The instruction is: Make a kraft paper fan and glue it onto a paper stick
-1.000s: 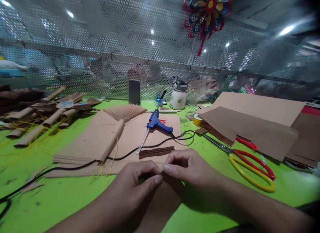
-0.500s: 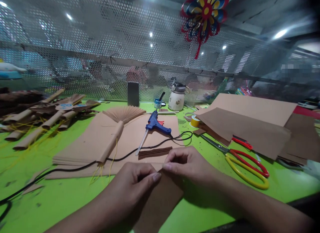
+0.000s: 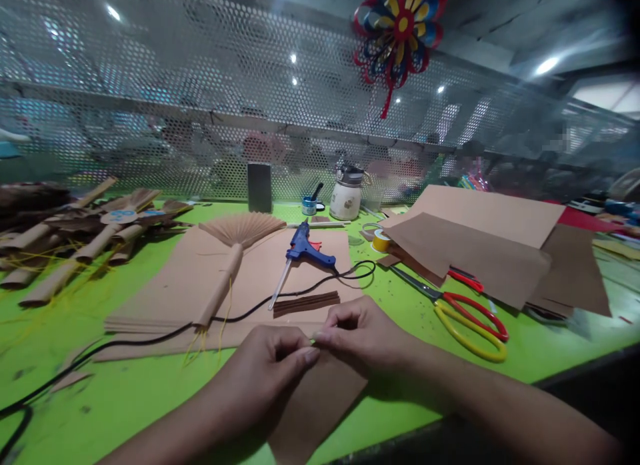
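Note:
A sheet of brown paper (image 3: 325,402) hangs below my fingers near the table's front edge. My left hand (image 3: 273,365) is closed, with thumb and finger pinching the paper's upper edge. Close beside it, my right hand (image 3: 363,332) pinches the same edge, and the fingertips of both hands nearly meet. Just beyond them lies a pleated brown strip (image 3: 305,305). A blue glue gun (image 3: 311,250) rests farther back on a stack of brown paper (image 3: 165,285). Left of it lies a pleated paper fan (image 3: 245,229) with a rolled handle and yellow strings.
Scissors (image 3: 450,305) with red and yellow handles lie on the right, near large brown sheets (image 3: 475,252). A black cord (image 3: 150,340) crosses the green table. Rolled-handle paper pieces (image 3: 55,278) pile up at left. A jar (image 3: 345,197) and yellow tape (image 3: 381,240) stand behind.
The right hand's fingertips have moved slightly left, closer to the left hand's. The brown paper stays pinched. The view has turned a little to the right.

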The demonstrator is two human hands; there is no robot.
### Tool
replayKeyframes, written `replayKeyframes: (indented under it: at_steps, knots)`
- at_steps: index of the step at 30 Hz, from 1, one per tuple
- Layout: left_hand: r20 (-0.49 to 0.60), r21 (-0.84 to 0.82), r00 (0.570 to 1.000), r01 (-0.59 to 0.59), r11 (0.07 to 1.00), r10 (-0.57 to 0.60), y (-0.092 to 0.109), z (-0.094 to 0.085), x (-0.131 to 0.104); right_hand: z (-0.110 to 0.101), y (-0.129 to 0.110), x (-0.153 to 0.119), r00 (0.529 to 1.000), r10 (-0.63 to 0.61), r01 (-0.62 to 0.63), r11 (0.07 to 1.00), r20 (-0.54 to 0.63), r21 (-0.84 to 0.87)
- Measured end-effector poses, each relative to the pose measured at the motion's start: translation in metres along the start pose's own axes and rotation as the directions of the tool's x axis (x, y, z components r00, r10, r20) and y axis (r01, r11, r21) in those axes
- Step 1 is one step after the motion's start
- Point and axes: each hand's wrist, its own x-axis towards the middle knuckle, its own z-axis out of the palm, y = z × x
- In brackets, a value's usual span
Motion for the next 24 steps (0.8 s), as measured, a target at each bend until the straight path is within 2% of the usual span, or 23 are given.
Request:
replayKeyframes:
  at_steps: [3,7,12,15,19,24]
  knots:
    - [0.053,-0.051,0.999,-0.002,0.999,0.005,-0.003,-0.002,0.002,-0.001,0.000,0.000,1.000,0.010,-0.010,1.000,-0.025,-0.001]
    - [0.095,-0.114,0.995,0.003,0.994,0.008,-0.003,-0.005,0.001,-0.005,0.000,0.000,1.000,-0.001,0.001,1.000,0.002,0.022]
    - [0.078,-0.108,0.997,0.011,0.994,-0.003,0.004,-0.007,-0.001,-0.011,-0.005,0.003,0.998,0.026,-0.034,0.985,0.049,0.167]
    - [0.080,-0.122,0.997,0.030,0.992,-0.020,0.007,-0.007,-0.002,-0.011,-0.004,0.004,0.996,0.024,-0.039,0.984,0.087,0.176]
    - [0.056,-0.175,0.997,0.070,0.982,-0.062,0.009,-0.007,-0.002,-0.010,0.001,0.005,0.999,0.019,-0.026,0.988,0.043,0.154]
    - [0.080,-0.333,0.991,0.124,0.935,-0.103,0.008,-0.012,-0.003,-0.017,-0.002,0.008,0.999,0.022,-0.018,0.993,-0.030,0.115]
